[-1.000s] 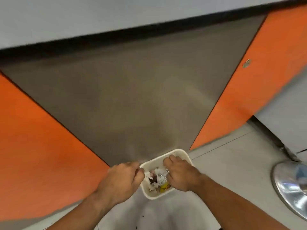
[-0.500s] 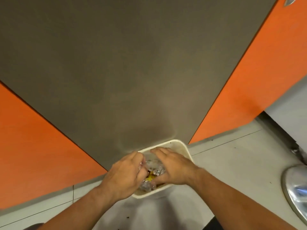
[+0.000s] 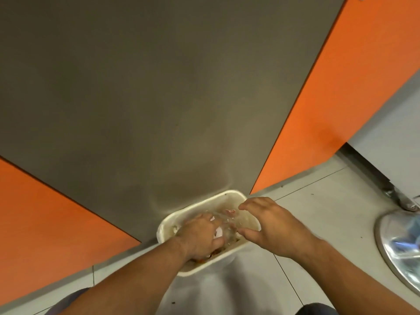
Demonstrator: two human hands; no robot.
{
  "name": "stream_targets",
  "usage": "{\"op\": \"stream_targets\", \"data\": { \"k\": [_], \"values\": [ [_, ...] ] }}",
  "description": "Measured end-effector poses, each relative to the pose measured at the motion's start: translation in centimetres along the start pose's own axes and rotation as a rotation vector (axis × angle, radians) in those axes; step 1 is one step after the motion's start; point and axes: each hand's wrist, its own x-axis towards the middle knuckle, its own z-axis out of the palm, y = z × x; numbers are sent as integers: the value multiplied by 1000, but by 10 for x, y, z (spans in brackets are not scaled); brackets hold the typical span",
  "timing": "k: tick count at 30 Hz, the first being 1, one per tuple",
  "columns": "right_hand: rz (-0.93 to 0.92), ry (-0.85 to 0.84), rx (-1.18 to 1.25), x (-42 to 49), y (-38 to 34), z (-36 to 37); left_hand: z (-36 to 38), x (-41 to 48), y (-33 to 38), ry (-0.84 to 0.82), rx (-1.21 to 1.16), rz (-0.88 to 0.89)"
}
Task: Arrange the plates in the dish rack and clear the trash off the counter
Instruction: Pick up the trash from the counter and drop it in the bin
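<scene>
Head view: a person reaches down with 2 bare forearms over a white bin (image 3: 227, 193) on the tiled floor (image 3: 329, 212).
Bin: rectangular with rounded corners, open at the top, its far side against the foot of a grey panel (image 3: 159, 98).
Trash: crumpled clear plastic (image 3: 228, 225) lies inside the bin, with a pink scrap toward the far side and yellow-orange bits near the close rim. Motion blur hides finer detail.
Left hand: the left hand (image 3: 200, 235) is down inside the bin, its fingers (image 3: 213, 220) and thumb curled around the clear plastic.
Right hand: the right hand (image 3: 270, 228) hovers over the bin's right rim, its fingers (image 3: 247, 204) spread wide and the thumb pointing toward the trash, holding nothing.
Surroundings: 2 orange panels flank the grey one, the first at left (image 3: 45, 223), the second at right (image 3: 352, 87). A shiny steel disc (image 3: 395, 251) sits on the floor at the right edge, well apart from the bin.
</scene>
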Motion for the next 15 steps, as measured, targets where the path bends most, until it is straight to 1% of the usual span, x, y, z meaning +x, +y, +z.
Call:
{"op": "stream_targets", "data": {
  "k": [4, 7, 10, 15],
  "values": [
    [35, -8, 12, -7, -28, -35, -59, -48, 13, 80, 45, -11],
    [44, -10, 7, -22, -54, -81, -112, -100, 32, 172, 20, 22],
    [46, 18, 44, -43, -84, -149, -178, -161, 61, 222, -25, 77],
    [43, 91, 145, -89, -141, -283, -304, -263, 116, 237, -132, 78]
  ]
}}
